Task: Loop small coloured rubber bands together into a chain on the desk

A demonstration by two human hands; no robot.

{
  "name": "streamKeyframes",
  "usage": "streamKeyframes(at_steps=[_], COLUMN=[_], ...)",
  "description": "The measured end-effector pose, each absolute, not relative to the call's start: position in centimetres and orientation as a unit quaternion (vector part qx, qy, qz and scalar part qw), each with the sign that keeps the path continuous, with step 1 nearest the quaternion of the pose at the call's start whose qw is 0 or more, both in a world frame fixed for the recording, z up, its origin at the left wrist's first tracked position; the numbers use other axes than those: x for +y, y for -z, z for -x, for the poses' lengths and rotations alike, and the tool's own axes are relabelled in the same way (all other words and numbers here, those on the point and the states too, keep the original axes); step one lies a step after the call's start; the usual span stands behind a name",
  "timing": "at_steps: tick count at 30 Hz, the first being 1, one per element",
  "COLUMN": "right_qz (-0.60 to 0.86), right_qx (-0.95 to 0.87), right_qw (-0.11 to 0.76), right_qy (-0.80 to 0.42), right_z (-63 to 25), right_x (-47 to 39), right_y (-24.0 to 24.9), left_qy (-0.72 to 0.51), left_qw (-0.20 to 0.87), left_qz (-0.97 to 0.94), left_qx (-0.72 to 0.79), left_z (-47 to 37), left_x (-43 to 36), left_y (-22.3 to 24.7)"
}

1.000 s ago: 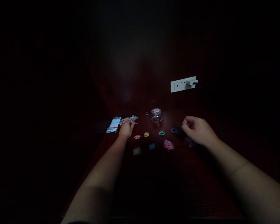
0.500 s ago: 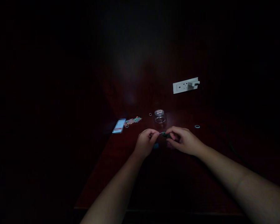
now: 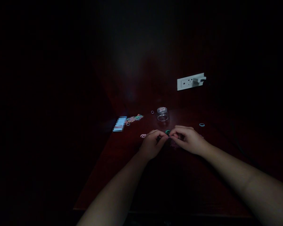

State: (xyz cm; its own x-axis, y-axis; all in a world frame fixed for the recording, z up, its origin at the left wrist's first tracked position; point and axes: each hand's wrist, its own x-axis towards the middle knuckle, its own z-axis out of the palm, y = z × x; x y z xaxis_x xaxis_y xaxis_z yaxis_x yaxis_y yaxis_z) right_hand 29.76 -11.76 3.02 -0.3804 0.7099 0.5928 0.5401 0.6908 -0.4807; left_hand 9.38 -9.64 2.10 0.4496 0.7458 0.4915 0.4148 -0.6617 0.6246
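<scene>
Over the dark red table (image 3: 103,175), my left hand (image 3: 153,142) has thumb and fingers pinched together, their tips at those of my right hand (image 3: 186,139). My right hand is pinched too; whatever lies between the fingertips is too small and dark to name. Just behind the fingertips is a green band (image 3: 167,132). Pink bands (image 3: 143,136) lie left of my left hand. A dim pinkish pile (image 3: 174,144) sits below my right fingers. Beyond my hands stands a clear jar (image 3: 163,115) with a lid.
A lit phone (image 3: 119,123) lies at the left edge beside a pile of coloured bands (image 3: 135,118). One small ring (image 3: 152,112) is left of the jar, a blue ring (image 3: 202,125) to the right. A wall socket (image 3: 191,81) holds a plug.
My left hand has moved right, so the fingertips of both hands now meet. The pink bands left of it and the green band behind the fingertips now show clearly. The view has shifted slightly.
</scene>
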Motion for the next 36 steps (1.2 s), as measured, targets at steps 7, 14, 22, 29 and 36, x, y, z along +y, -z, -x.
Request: streamKeyframes(at_steps=[7, 14, 22, 29, 36], right_qz=[0.388, 0.389, 0.398, 0.393, 0.377], right_qx=[-0.822, -0.825, -0.826, -0.826, -0.834], right_qw=[0.401, 0.393, 0.38, 0.385, 0.385], right_qy=[-0.115, -0.116, -0.124, -0.121, -0.121], right_z=[-29.87, -29.98, -29.99, -30.11, -30.12], right_x=[-11.98, -11.83, -11.9, -11.83, -11.89], right_y=[-3.2, -3.05, -3.18, -3.15, -3.03], left_qy=[-0.38, -0.408, -0.41, -0.408, -0.403], left_qw=[0.162, 0.139, 0.141, 0.146, 0.148], left_qz=[-0.858, -0.845, -0.845, -0.844, -0.851], left_qx=[0.306, 0.315, 0.314, 0.316, 0.301], left_z=[-9.0, -8.99, -8.85, -8.95, -9.21], left_x=[-10.26, -9.74, -9.34, -9.47, -9.64], left_y=[-2.66, -2.24, -2.11, -2.3, -2.49])
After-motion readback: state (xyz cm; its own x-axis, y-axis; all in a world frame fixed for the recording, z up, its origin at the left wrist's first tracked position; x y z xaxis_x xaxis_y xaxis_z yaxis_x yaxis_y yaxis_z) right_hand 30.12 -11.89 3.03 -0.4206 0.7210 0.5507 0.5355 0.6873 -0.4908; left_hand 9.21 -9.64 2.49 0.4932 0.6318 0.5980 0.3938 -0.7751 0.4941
